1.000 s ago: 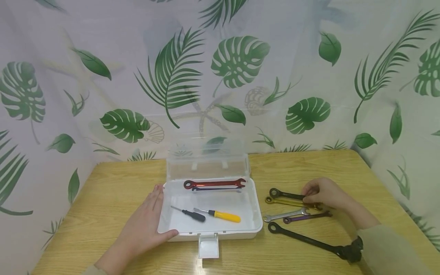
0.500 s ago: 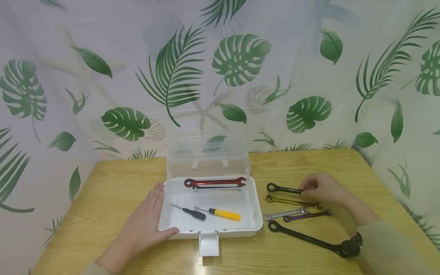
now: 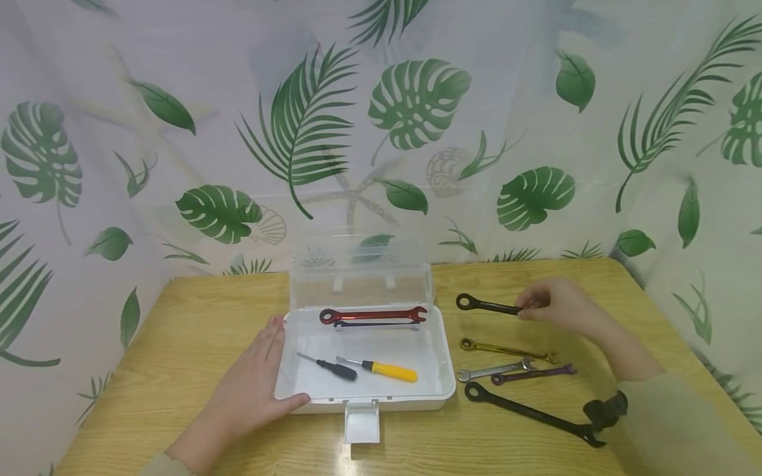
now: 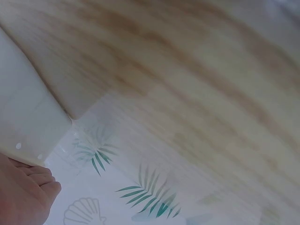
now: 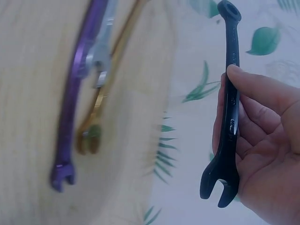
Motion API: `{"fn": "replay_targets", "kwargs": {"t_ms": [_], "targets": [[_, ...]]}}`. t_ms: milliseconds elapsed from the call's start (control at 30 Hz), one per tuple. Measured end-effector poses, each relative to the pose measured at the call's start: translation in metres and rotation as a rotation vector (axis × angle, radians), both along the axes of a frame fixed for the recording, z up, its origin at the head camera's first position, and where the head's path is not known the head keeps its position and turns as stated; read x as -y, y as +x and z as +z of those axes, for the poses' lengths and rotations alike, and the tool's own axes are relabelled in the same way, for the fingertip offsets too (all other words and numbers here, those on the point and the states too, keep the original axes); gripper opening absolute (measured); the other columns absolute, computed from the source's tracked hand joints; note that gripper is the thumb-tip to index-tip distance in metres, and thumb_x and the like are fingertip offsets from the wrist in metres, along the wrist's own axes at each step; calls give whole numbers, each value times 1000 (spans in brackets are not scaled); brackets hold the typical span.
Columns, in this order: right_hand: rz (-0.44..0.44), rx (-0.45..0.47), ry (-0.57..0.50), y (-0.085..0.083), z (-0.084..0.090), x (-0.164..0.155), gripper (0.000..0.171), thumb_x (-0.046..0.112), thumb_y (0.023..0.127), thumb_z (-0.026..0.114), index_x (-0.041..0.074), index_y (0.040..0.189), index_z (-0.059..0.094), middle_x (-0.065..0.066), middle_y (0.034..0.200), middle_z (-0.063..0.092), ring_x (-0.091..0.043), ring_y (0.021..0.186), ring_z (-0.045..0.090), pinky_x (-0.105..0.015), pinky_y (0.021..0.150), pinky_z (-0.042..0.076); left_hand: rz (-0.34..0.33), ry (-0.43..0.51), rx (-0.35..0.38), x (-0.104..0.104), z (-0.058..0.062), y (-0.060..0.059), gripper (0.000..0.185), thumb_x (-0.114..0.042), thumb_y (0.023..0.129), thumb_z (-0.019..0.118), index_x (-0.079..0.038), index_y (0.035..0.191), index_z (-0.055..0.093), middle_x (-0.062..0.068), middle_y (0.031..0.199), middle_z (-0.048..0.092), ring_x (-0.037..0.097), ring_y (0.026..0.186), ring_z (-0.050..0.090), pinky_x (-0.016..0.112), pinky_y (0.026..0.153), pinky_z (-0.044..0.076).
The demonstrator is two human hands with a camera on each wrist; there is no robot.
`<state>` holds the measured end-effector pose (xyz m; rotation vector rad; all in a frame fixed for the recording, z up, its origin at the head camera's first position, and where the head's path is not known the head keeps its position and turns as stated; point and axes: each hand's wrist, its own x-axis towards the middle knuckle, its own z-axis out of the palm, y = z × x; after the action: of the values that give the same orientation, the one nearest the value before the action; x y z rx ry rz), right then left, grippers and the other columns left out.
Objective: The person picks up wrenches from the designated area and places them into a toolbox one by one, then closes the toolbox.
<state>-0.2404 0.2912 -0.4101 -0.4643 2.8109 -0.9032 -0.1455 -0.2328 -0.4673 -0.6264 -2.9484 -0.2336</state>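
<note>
head view: white box (image 3: 443,370) open at centre of wooden surface (image 3: 196,317), clear lid upright at far side.
right grip (image 3: 556,307): fingers curled round black wrench (image 3: 485,305), pinching its open-jaw end; wrench held above surface, right of box, ring end pointing left.
left grip (image 3: 253,383): flat, fingers straight, resting against box's left wall, thumb at near corner.
in box: red wrench (image 3: 372,315), black screwdriver (image 3: 330,369), yellow screwdriver (image 3: 381,370).
on surface, right of box: gold wrench (image 3: 506,348), silver wrench (image 3: 494,370), purple wrench (image 3: 532,375), long black wrench (image 3: 530,413).
</note>
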Motion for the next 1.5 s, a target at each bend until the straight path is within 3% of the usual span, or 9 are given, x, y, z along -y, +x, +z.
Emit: {"fn": "replay_targets", "kwargs": {"t_ms": [200, 467, 833, 1267, 1500], "targets": [[-23, -17, -14, 1, 14, 11, 13, 10, 94, 79, 1, 104, 77, -7, 95, 79, -11, 83, 69, -22, 65, 56, -9, 0, -17, 0, 0, -1, 120, -72, 88, 69, 15, 160, 28, 31, 170, 30, 45, 159, 33, 54, 129, 37], [17, -58, -43, 2, 28, 30, 14, 11, 93, 81, 2, 102, 77, -6, 93, 79, -12, 81, 69, -22, 65, 56, -8, -6, -17, -1, 1, 0, 120, -72, 88, 68, 15, 160, 29, 31, 170, 30, 45, 158, 35, 54, 128, 38], [46, -38, -108, 0, 37, 66, 11, 7, 93, 80, 1, 102, 77, -8, 94, 80, -12, 83, 71, -21, 68, 58, -8, 0, -12, 0, -1, 1, 121, -76, 88, 65, 14, 160, 29, 30, 170, 30, 45, 159, 34, 53, 128, 37], [105, -26, -111, -4, 54, 111, 9, 4, 93, 78, 2, 102, 76, -10, 97, 77, -16, 85, 68, -24, 71, 57, -10, -3, -12, 0, 0, -1, 121, -75, 88, 66, 14, 161, 28, 30, 171, 29, 45, 159, 33, 54, 128, 37], [145, -27, -150, -9, 53, 135, 7, 1, 91, 80, 2, 97, 77, -10, 93, 76, -14, 79, 65, -22, 71, 58, -13, -1, -13, 0, 0, 0, 120, -74, 89, 66, 15, 160, 28, 31, 170, 29, 45, 159, 33, 54, 128, 37]]}}
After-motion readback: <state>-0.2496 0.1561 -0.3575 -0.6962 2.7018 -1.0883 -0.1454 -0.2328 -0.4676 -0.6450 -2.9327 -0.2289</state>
